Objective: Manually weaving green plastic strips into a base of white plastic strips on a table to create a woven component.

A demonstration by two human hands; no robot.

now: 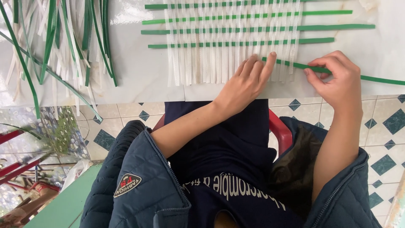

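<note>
- Far to the left of the woven mat, a loose heap of strips fans over the white tabletop: thin, flat plastic bands, some dark green, some translucent white, all limp and slightly curled.
- The woven mat itself is a row of white upright bands crossed by four green bands that run over and under; its lower ends hang free as a fringe.
- The left hand lies on the mat's lower right fringe, fingers stretched flat and gripping nothing, pinning the white bands down.
- Just right of the mat, the right hand pinches a fifth green strip between thumb and forefinger, its tip entering the mat's right edge.
- To weave well, I judge the strip should stay flat and untwisted, alternate against the row above, and be pushed snug to it.
</note>
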